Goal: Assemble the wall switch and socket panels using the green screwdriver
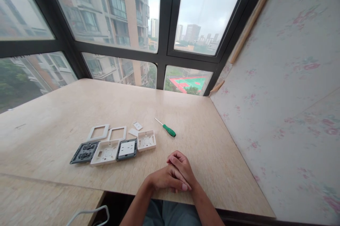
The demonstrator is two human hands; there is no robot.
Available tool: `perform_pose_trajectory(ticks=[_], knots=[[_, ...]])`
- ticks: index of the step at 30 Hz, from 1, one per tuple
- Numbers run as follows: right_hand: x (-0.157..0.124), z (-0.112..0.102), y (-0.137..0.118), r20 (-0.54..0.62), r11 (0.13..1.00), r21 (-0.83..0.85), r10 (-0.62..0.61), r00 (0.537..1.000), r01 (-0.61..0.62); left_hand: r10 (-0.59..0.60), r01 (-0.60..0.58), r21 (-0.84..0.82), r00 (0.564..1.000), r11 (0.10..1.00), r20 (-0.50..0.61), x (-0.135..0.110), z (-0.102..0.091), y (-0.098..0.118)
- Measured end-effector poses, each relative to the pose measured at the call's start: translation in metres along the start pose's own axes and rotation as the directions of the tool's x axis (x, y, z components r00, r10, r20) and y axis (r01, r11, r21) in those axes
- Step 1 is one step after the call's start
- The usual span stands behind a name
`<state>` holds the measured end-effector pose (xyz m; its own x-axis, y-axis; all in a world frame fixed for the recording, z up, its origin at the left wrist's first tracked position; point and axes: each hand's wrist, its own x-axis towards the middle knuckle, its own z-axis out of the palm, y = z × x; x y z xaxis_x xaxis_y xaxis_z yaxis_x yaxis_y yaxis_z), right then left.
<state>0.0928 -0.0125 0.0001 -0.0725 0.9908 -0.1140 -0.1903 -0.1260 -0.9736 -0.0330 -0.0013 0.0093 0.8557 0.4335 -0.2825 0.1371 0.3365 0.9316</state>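
My left hand (166, 178) and my right hand (182, 165) are clasped together at the front edge of the stone-like countertop, fingers closed and partly hidden by each other. Neither holds an object. A screwdriver (169, 130) with a green handle lies beyond them, its tip pointing away to the left. To the left sit a small white mounting box (146, 140), a grey-edged socket panel (127, 149), a larger white mounting box (105, 152) and a dark socket unit (84, 152) in a row. Behind these lie two white frames (98, 132) and two small white plates (137, 125).
Dark-framed windows (162, 56) border the countertop (202, 127) at the back. A flower-patterned wall (281, 113) bounds the right side. At the lower left, a white curved tube or cable (90, 212) shows near a lower-left surface (47, 201).
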Motion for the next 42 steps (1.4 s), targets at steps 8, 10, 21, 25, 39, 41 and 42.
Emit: perform_pose_trajectory(ticks=[8, 10, 21, 25, 39, 41, 42], knots=[[-0.0017, 0.0002, -0.0036, -0.006, 1.000, -0.019, -0.010, 1.000, 0.010, 0.037, -0.037, -0.031, 0.999, 0.999, 0.016, -0.0008, 0.0008, 0.0010], [-0.0022, 0.0004, -0.0039, -0.009, 0.999, -0.030, -0.010, 1.000, 0.010, 0.050, -0.048, -0.045, 0.998, 0.998, 0.034, -0.0010, 0.0010, 0.0013], [-0.0043, 0.0013, -0.0024, -0.006, 1.000, -0.029, -0.010, 1.000, 0.010, 0.032, -0.024, -0.103, 0.997, 0.994, 0.075, -0.0006, 0.0011, 0.0000], [-0.0043, 0.0000, -0.0019, -0.008, 0.999, -0.032, -0.014, 1.000, 0.013, 0.049, -0.042, -0.103, 0.996, 0.994, 0.069, -0.0005, 0.0014, 0.0008], [-0.0028, -0.0009, -0.0043, -0.035, 0.998, -0.052, 0.021, 0.999, -0.022, 0.043, -0.036, -0.206, 0.999, 0.978, 0.032, 0.0020, 0.0052, -0.0049], [-0.0008, -0.0009, -0.0056, -0.040, 0.999, -0.024, 0.041, 0.998, -0.042, 0.050, -0.045, -0.194, 0.998, 0.980, 0.022, 0.0027, 0.0047, -0.0038], [0.0002, -0.0010, -0.0064, -0.043, 0.998, -0.005, 0.054, 0.998, -0.055, 0.056, -0.052, -0.189, 0.998, 0.981, 0.014, 0.0032, 0.0046, -0.0034]])
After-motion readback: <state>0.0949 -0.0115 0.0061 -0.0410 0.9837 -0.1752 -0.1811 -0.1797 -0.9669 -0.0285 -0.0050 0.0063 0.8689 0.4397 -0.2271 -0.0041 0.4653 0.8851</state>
